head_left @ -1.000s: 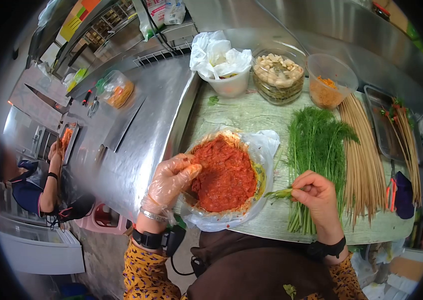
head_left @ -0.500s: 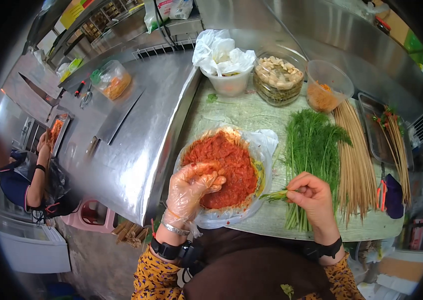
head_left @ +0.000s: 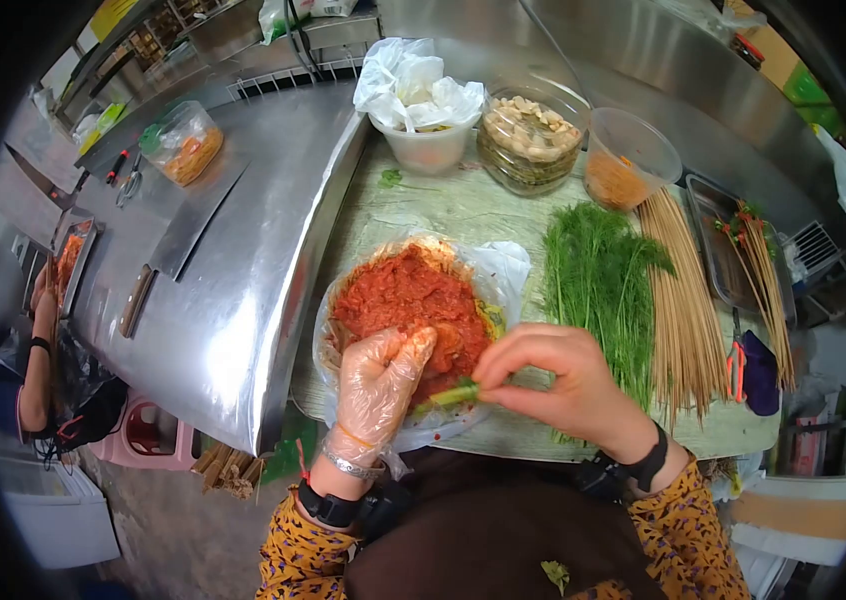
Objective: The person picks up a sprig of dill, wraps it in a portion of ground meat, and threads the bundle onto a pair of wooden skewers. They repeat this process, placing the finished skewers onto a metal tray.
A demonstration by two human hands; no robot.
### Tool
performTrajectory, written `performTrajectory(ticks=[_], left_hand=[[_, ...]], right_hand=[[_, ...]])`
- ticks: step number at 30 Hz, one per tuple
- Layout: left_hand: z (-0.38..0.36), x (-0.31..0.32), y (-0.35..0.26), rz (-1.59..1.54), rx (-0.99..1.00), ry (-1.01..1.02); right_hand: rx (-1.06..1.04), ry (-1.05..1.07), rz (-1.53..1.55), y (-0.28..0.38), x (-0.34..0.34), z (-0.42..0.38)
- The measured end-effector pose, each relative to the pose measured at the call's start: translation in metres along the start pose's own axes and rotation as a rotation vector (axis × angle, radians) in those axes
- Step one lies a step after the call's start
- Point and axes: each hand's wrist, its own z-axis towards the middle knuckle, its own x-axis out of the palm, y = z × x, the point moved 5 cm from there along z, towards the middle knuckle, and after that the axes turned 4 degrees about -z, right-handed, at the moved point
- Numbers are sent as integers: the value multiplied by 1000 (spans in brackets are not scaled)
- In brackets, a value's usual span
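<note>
Red paste [head_left: 383,290] fills the plastic-lined bowl [head_left: 322,345]. Over its near side, the gloved left hand [head_left: 375,395] curls, fingers drawn toward thumb; whether they grip paste I cannot tell. The bare right hand [head_left: 561,385] pinches green stems [head_left: 453,395] at the bowl's near-right edge. Too loose a pinch could drop them into the paste.

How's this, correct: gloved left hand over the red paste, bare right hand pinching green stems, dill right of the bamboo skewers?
Not quite: the head view shows the dill left of the bamboo skewers. The gloved left hand is over the red paste, bare right hand pinching green stems, as stated.
</note>
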Motion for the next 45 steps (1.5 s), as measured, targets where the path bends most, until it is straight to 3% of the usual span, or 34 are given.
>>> performTrajectory(ticks=[5,11,14,15,17,19,20,22,24,25,27,35,37,41,43,45], left_hand=[[-5,8,10,-499,-207,-15],[-6,8,10,-51,-87,129],[-5,4,23,-76,-74,82],[-6,0,29,-90,-78,37],[-6,-7,16,179,73,-48],[-10,-11,22,82,77,-202],[-9,-10,10,231,108,-213],[-10,-11,22,86,70,-232],[-11,-9,20,60,69,-225],[-12,-8,19,81,81,-212],[-14,-4,14,101,95,-197],[-20,-5,10,51,77,-249],[-20,-6,10,44,87,-243],[-18,-4,13,-151,29,-192],[-18,-4,13,-182,17,-178],[-19,-1,12,-294,14,-180]], right_hand=[[-35,-109,-106,-10,9,13],[-79,-115,-212,-15,9,15],[-94,-175,-352,-14,-4,10],[-41,-235,-366,-17,-19,5],[128,-347,-354,-31,-63,-15],[303,-505,-376,-52,-116,-43],[409,-553,-489,-61,-143,-57],[526,-624,-621,-81,-194,-89],[622,-419,-1180,-108,-230,-120],[626,-432,-1193,-121,-238,-132],[1013,-169,-1270,-163,-252,-156],[1084,-181,-1062,-166,-260,-169],[1161,-284,-815,-159,-262,-176],[1124,-251,-808,-155,-265,-180],[1148,-380,-487,-162,-265,-185],[1165,-306,-573,-168,-264,-184]])
